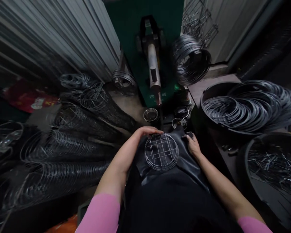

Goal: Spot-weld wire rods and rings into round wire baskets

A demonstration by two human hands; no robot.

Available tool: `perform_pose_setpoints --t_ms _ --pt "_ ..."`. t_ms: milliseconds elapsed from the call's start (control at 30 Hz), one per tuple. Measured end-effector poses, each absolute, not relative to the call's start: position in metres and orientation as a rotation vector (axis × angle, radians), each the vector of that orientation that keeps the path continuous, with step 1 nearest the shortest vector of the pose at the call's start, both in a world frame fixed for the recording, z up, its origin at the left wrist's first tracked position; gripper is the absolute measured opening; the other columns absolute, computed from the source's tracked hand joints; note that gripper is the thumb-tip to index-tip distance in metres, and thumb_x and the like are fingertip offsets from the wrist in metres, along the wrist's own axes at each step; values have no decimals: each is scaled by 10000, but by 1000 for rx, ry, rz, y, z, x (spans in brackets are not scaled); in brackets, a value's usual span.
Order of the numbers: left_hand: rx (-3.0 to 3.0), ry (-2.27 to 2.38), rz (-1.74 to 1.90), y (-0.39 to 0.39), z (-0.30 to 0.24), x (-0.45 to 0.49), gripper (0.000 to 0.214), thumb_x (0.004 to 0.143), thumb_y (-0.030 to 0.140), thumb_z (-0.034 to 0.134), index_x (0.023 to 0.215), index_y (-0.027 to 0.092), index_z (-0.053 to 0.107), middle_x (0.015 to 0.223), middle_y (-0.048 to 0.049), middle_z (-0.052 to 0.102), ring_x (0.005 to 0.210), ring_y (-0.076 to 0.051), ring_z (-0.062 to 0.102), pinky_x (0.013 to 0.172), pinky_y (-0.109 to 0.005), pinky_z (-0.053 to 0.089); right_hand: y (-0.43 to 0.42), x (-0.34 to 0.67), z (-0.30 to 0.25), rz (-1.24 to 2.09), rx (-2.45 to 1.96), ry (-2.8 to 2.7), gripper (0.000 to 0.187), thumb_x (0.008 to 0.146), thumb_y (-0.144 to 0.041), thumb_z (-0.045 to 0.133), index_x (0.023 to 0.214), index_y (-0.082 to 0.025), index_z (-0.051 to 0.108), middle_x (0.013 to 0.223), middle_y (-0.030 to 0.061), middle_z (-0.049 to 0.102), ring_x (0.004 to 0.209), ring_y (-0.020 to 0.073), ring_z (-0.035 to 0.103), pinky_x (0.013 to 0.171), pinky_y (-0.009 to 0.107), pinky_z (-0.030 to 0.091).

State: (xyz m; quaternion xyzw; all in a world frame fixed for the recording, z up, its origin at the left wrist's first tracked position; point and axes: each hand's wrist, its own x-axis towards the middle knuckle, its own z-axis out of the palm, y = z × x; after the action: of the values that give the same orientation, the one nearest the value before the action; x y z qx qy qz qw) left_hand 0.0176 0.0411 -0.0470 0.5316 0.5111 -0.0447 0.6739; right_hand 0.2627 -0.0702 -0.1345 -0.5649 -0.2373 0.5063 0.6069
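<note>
A small stack of round wire grates (161, 151), rings with crossed wires inside, rests on the black apron (184, 161) over my lap. My left hand (149, 130) is closed on the far rim of the stack, its fingers reaching along the edge. To the right of the grates, my right hand (194, 145) is closed around a small dark blocky piece (190, 134), too dim to name. In front of my hands stands a green machine (133, 42) with a pale cylindrical arm (153, 60) pointing toward me.
Rows of stacked wire rings (70, 145) lie at left. A tub (208, 119) of loose wire rings and a tub (247, 174) of short wire pieces stand at right. A wire coil (189, 61) hangs beside the machine. Small round dishes (150, 114) sit below it.
</note>
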Motion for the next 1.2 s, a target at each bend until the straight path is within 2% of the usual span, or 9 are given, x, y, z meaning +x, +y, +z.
perform_pose_setpoints --t_ms 100,233,533,733,800,900,967,1067,1200 --pt "1132 1045 -300 45 -49 19 382 580 405 744 837 130 681 754 -65 687 649 -196 614 603 -301 465 -63 271 -128 1311 -1168 -210 89 750 -144 565 784 -221 538 641 -50 564 613 101 557 629 245 498" --pt "1195 1044 -233 39 -44 18 318 554 359 751 783 154 670 728 -33 674 663 -192 612 603 -287 463 -59 278 -113 1465 -1070 -105 87 741 -127 562 755 -209 540 637 -26 564 553 98 544 451 197 452" --pt "1619 1167 75 -11 8 -17 512 471 369 788 918 158 652 933 -50 672 932 -241 587 785 -272 440 -69 264 -71 1582 -942 -65 68 724 -141 558 729 -206 537 618 -14 573 575 105 569 503 220 493" --pt "1549 1254 243 -47 12 -38 611 498 370 770 1039 149 591 1042 -76 629 991 -253 567 836 -310 439 -76 252 -57 1358 -1087 -376 125 646 -233 644 698 -205 533 521 -73 506 334 33 305 314 173 264" --pt "1544 1263 305 -54 15 -41 626 497 358 773 1046 130 577 1031 -89 622 982 -256 567 838 -325 442 -82 255 -63 1120 -1230 -560 143 629 -273 663 722 -210 574 530 -69 520 364 46 355 354 189 313" --pt "1670 1293 436 -59 29 -41 679 472 346 801 1066 124 558 1030 -97 603 983 -260 560 870 -353 432 -94 266 -84 798 -1451 -946 148 609 -285 677 732 -219 629 678 -12 623 611 125 557 580 246 460" --pt "1864 1367 599 -58 40 -37 721 449 354 820 1080 135 548 1108 -107 557 1056 -274 518 930 -380 395 -99 275 -99 711 -1570 -1156 114 607 -270 665 709 -227 638 741 13 653 724 170 586 701 290 471" --pt "2144 1534 862 -50 52 -29 756 438 361 828 1096 138 530 1228 -123 464 1171 -304 421 1006 -421 312 -98 278 -99 754 -1672 -1264 78 641 -281 628 699 -228 633 709 22 654 699 188 588 712 317 466" --pt "2315 1651 955 -35 48 -16 724 467 342 816 1097 143 518 1234 -137 451 1173 -318 402 1003 -447 276 -81 257 -44 891 -1546 -1420 196 652 -327 648 817 -221 639 704 6 643 664 168 575 645 278 455"
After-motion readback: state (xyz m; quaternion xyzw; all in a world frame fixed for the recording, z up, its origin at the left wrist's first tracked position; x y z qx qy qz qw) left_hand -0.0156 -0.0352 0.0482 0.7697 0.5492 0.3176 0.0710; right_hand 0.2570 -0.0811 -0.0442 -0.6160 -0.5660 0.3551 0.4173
